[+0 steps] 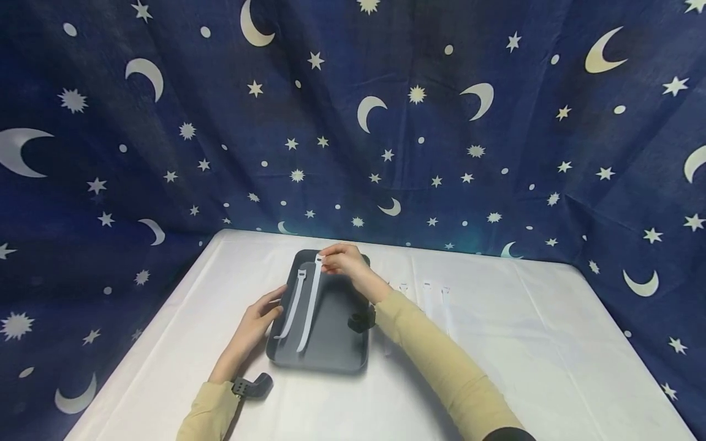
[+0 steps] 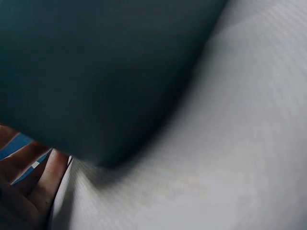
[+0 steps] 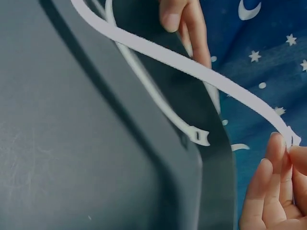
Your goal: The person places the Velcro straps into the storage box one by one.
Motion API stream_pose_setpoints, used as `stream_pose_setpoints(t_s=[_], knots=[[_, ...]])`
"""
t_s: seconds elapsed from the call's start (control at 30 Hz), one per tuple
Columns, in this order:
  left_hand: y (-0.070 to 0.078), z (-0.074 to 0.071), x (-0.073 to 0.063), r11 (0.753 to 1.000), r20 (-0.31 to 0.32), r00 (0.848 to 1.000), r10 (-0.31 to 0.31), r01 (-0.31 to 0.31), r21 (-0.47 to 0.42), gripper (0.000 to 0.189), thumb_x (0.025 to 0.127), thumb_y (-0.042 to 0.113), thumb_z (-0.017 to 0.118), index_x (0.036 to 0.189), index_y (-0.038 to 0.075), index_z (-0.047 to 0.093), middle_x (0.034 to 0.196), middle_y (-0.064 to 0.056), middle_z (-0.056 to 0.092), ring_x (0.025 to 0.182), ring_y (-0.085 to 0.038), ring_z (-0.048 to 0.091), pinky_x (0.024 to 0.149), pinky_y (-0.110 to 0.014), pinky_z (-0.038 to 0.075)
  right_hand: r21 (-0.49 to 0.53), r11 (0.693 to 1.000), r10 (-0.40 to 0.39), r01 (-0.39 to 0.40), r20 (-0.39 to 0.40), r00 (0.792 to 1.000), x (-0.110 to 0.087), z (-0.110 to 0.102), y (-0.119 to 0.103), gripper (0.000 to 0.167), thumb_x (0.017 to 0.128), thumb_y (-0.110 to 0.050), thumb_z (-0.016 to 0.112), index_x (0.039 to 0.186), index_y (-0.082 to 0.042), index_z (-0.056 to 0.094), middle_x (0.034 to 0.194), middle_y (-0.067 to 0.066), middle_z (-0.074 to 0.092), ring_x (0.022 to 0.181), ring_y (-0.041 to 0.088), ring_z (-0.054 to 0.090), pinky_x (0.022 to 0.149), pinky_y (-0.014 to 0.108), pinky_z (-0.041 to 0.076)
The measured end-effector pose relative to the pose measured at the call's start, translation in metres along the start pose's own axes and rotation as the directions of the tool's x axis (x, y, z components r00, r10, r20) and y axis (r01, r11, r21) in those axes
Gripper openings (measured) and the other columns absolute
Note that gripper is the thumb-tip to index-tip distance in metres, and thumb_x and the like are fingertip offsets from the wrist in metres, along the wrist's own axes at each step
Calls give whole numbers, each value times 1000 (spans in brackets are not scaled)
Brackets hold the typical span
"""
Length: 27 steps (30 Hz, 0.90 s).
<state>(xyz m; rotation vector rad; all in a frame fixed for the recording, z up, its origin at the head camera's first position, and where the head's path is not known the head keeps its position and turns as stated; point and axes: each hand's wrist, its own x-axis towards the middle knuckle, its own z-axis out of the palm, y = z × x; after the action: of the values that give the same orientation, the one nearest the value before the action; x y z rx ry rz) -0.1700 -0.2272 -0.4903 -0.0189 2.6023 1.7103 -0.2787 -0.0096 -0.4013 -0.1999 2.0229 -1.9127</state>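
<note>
A dark grey tray point(image 1: 342, 343) stands on the table. My left hand point(image 1: 259, 313) holds its left rim; in the right wrist view the thumb point(image 3: 171, 19) lies at the rim with fingers beyond it. My right hand point(image 1: 346, 262), above the tray's far end, pinches the slotted head of a white cable strap point(image 1: 311, 306) between thumb and fingertips. That strap hangs down, and its tail reaches low over the tray; whether it touches the bottom I cannot tell. Left of it, another white cable strap point(image 3: 148, 86) lies in the tray along the left wall.
Several more white cable straps point(image 1: 445, 306) lie on the white-covered table point(image 1: 524, 355) to the right of the tray, partly hidden by my right forearm. A dark blue curtain point(image 1: 331, 122) with moons and stars hangs behind the table and along its sides.
</note>
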Motion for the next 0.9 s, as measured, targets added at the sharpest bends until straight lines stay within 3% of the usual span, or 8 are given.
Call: stream_pose_setpoints(t_s=[0.13,0.4,0.63,0.9], knots=[[-1,-3,0,1000,-10,1000,10,-10,10,49,97,20,50,145,25,41,149,-10,45,136,-37,44,114,-61,31,-14,1000,27,-27,-7,1000,8,8,7,21,86,3,60,106,6,66,69,-2,63,60,6,64,75,35,61],[-1,-2,0,1000,0,1000,8,-8,-1,49,97,19,51,145,25,43,150,-10,44,136,-37,45,113,-60,33,-19,998,59,-60,-49,997,19,17,20,20,85,4,59,103,8,66,63,-2,61,54,5,61,55,17,53],[-1,-3,0,1000,-6,1000,-1,1,-13,49,97,18,52,144,24,44,149,-10,45,135,-37,45,113,-59,34,-54,996,68,-71,-60,996,27,26,27,22,84,4,57,104,7,67,58,-4,59,52,5,60,54,17,53],[0,-1,1,1000,-2,1000,9,-9,-1,49,96,18,51,145,24,43,150,-10,44,135,-37,45,112,-59,36,-129,988,69,-85,-124,990,35,33,35,20,81,5,59,98,7,68,63,-2,60,52,5,58,50,16,52]])
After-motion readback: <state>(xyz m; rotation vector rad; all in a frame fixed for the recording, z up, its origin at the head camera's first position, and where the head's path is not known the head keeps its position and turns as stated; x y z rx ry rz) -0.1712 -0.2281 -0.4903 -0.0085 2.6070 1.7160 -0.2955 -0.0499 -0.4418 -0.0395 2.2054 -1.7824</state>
